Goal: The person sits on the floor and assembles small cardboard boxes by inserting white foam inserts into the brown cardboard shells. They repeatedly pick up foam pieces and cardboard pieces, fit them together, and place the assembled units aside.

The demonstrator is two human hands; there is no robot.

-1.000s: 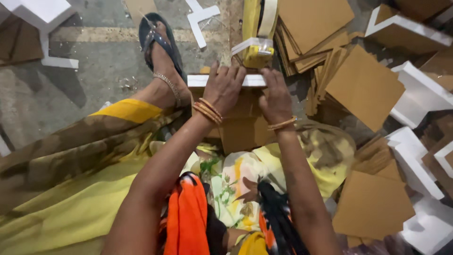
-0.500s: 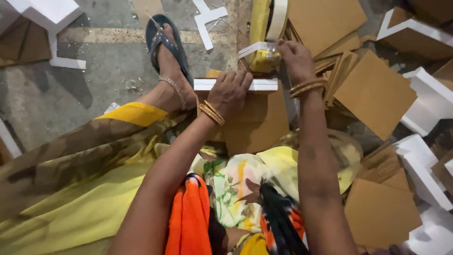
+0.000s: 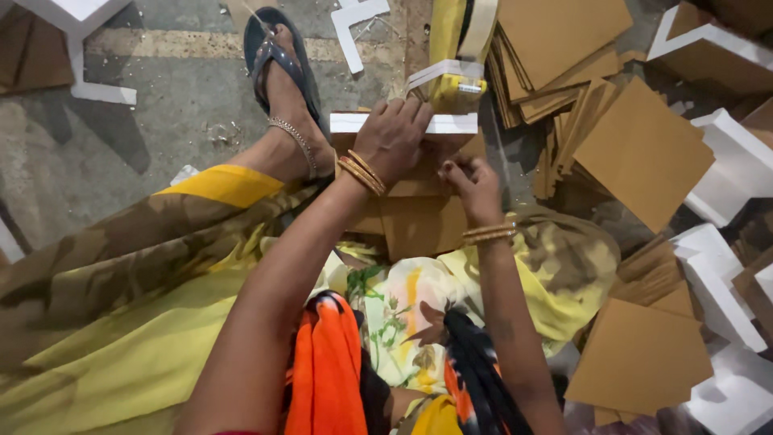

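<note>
Your left hand [image 3: 392, 138] clamps the white foam strip [image 3: 403, 122]; right hand [image 3: 473, 184] pinches brown cardboard [image 3: 415, 221] beneath. Loosened fingers could let the strip slide.

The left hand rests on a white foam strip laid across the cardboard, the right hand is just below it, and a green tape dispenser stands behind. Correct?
Not quite: the head view shows the tape dispenser is yellow, not green. The left hand does rest on the white foam strip, right hand just below.
</note>
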